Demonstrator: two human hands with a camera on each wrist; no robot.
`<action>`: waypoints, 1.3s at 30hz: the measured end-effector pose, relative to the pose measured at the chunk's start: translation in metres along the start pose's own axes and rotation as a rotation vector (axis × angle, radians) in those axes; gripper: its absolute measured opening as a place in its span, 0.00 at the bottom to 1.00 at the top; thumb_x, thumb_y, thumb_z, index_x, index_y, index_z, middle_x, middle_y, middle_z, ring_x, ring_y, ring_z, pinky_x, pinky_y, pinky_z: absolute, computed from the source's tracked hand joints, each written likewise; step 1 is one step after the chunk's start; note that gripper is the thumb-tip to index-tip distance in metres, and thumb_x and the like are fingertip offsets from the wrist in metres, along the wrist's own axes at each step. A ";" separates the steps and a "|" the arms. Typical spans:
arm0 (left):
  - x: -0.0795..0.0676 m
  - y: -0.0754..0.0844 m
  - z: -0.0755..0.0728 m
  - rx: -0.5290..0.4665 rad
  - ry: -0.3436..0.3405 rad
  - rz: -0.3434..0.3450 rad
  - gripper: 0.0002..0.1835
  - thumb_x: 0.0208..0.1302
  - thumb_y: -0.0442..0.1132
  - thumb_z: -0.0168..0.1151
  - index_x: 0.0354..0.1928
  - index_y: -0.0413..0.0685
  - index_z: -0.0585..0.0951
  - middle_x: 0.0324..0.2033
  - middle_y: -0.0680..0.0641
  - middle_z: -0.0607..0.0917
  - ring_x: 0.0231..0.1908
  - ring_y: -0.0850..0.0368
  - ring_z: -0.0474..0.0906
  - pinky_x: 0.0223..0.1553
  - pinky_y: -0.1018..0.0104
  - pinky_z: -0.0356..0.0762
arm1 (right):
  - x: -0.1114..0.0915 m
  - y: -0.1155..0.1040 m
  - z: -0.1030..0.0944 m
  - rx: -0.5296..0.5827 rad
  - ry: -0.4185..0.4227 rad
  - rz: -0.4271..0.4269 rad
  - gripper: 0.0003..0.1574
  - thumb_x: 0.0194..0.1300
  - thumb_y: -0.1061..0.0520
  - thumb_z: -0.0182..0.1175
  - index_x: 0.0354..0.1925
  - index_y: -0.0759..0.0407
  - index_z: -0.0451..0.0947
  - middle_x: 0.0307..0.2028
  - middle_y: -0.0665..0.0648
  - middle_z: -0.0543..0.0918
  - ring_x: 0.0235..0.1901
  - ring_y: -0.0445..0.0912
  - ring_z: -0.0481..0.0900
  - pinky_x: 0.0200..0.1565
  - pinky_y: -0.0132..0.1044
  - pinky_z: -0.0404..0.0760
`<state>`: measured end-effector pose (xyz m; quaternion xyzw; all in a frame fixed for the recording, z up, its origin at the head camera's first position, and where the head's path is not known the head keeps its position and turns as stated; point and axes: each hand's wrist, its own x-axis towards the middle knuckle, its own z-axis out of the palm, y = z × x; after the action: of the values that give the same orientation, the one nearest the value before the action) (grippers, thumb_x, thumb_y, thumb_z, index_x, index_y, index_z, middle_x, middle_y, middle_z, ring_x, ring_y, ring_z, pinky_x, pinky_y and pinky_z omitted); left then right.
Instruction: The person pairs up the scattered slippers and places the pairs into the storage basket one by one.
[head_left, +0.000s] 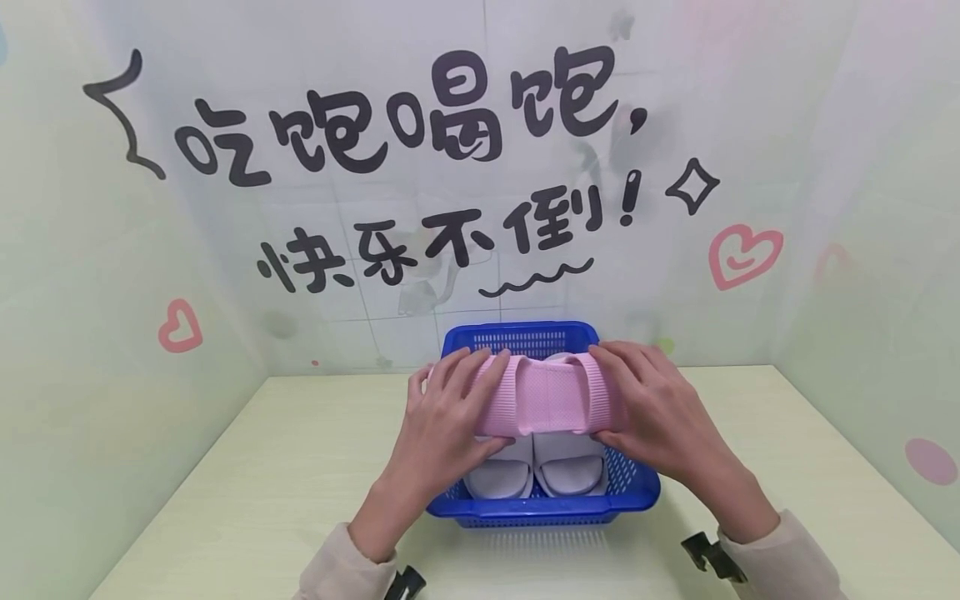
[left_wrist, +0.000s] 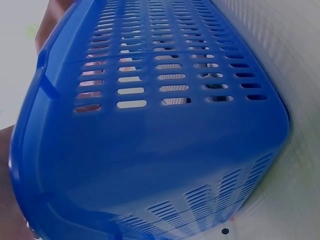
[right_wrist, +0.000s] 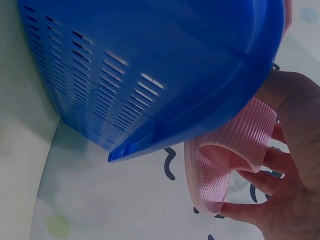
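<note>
Both hands hold pink slippers (head_left: 553, 396) above a blue plastic basket (head_left: 543, 506). The ribbed straps lie toward the two sides, with dotted insole showing between them. My left hand (head_left: 444, 421) grips the left end, fingers over the top and thumb below. At the right end my right hand (head_left: 663, 408) does the same; the right wrist view shows its fingers curled about a pink slipper (right_wrist: 215, 175). Pale grey slippers (head_left: 498, 481) lie in the basket under the pink ones, partly hidden by them. In the left wrist view the basket wall (left_wrist: 150, 145) hides most of the left hand's work.
The basket stands on a pale wooden table (head_left: 315, 467) close to the back wall. White walls (head_left: 360, 333) with black lettering and pink hearts enclose the table at the back and both sides. Black clips (head_left: 712, 558) hang at the sleeves.
</note>
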<state>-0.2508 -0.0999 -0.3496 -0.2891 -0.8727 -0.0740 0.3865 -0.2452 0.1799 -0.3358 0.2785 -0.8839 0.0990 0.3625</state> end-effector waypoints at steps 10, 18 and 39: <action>-0.001 0.000 0.000 -0.004 -0.005 -0.012 0.58 0.34 0.65 0.77 0.72 0.64 0.61 0.64 0.50 0.72 0.65 0.47 0.64 0.56 0.41 0.66 | 0.000 -0.001 0.001 -0.004 0.006 0.006 0.63 0.28 0.40 0.81 0.63 0.56 0.70 0.57 0.59 0.77 0.55 0.53 0.73 0.48 0.53 0.82; 0.000 0.000 0.000 -0.005 0.013 0.000 0.58 0.33 0.62 0.79 0.71 0.64 0.62 0.64 0.51 0.72 0.65 0.48 0.64 0.57 0.38 0.67 | 0.000 -0.001 0.001 0.004 0.004 -0.012 0.63 0.26 0.42 0.82 0.63 0.56 0.70 0.57 0.58 0.76 0.56 0.53 0.72 0.49 0.52 0.81; 0.000 0.001 -0.001 0.001 0.005 -0.004 0.57 0.33 0.63 0.78 0.71 0.65 0.62 0.64 0.51 0.72 0.64 0.49 0.64 0.56 0.39 0.68 | 0.000 -0.004 0.002 -0.009 0.004 0.000 0.63 0.27 0.40 0.81 0.63 0.57 0.70 0.58 0.58 0.76 0.56 0.53 0.73 0.50 0.53 0.81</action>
<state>-0.2495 -0.0999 -0.3492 -0.2869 -0.8723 -0.0752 0.3887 -0.2444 0.1759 -0.3370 0.2767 -0.8836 0.0953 0.3656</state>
